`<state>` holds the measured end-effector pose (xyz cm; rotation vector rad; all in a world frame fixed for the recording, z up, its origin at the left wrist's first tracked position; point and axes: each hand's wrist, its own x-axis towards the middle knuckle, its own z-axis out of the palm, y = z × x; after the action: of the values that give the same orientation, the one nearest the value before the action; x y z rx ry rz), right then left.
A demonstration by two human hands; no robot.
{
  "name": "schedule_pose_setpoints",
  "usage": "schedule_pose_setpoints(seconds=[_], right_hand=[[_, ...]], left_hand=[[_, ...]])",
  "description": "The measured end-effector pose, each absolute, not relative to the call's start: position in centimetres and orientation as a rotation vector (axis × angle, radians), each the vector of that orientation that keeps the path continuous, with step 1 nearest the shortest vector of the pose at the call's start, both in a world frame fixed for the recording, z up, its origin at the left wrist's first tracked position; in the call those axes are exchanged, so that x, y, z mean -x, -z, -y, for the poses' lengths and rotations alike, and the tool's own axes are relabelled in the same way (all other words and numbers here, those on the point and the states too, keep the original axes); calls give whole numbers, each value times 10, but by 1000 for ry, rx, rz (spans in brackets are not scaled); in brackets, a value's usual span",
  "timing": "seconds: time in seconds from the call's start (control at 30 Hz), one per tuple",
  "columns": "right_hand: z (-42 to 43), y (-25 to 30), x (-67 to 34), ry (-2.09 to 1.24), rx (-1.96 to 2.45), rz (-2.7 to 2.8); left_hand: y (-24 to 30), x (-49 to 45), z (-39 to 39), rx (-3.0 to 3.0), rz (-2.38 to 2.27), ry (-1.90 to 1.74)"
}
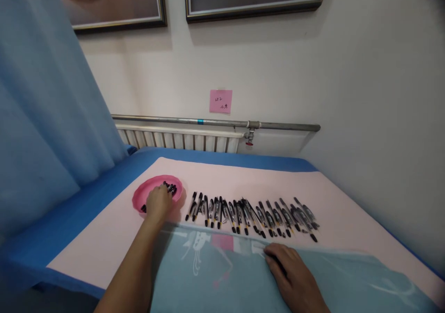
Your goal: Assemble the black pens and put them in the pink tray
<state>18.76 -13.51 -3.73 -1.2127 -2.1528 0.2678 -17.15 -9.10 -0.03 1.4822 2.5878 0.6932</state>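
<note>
My left hand (159, 204) reaches into a pink bowl (138, 192) on the left. Its fingers are curled round black pens (170, 188), whose ends show on both sides of the hand; the fingertips are hidden. Closer to me, a light blue printed cloth (239, 276) spreads over the near edge of the pink sheet. My right hand (294, 276) lies on this cloth near its upper edge, fingers together and bent against the fabric. Just beyond it, many black-capped clear pens (239, 213) lie side by side in a long uneven row, some overlapping at the right end.
A pale pink sheet (264, 178) covers the blue tabletop (222, 156). A blue curtain (52, 99) hangs at the left. Behind stand a white radiator (181, 139) and a metal pipe (156, 119) with a red-handled valve (249, 143). A pink note (220, 101) sticks to the wall.
</note>
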Motion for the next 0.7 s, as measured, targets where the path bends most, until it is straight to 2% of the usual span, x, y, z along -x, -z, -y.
schedule_pose_setpoints(seconds=[0.13,0.37,0.7], right_hand=[[134,38,-189,-290,1229,2167],[135,36,-187,-304,1251,2158],[132,40,-185,-308,1287,2183]], left_hand=[[-6,138,75,-1688,-2452,-488],[8,112,52,-1678,-2414,-200],[16,122,47,-1619,-2354,-67]])
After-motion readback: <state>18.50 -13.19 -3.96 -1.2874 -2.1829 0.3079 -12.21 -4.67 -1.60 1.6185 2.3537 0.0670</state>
